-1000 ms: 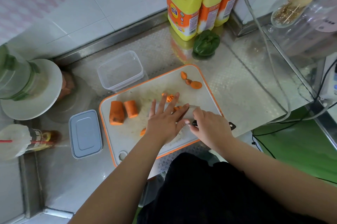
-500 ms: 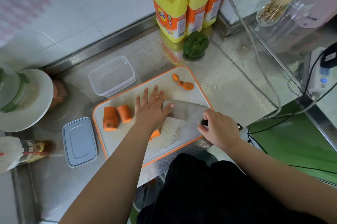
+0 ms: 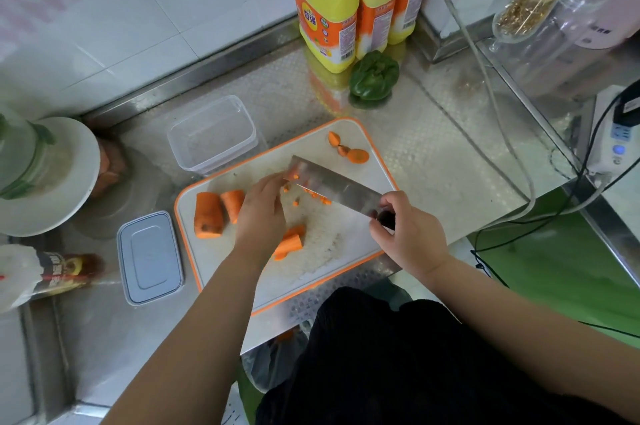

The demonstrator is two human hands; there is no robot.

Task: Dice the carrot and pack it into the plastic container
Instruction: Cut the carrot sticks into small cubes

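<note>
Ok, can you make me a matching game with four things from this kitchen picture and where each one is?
Things:
1. Shiny steel cleaver
2. Clear plastic container
3. Green bell pepper
4. Grey rectangular lid

Places:
A. On the counter left of the cutting board's near end
B. Beside the yellow bottles
C. In the right hand, over the white cutting board with orange rim
D. Behind the board's far left corner, empty

Pairs: 1-C, 2-D, 3-B, 4-A
</note>
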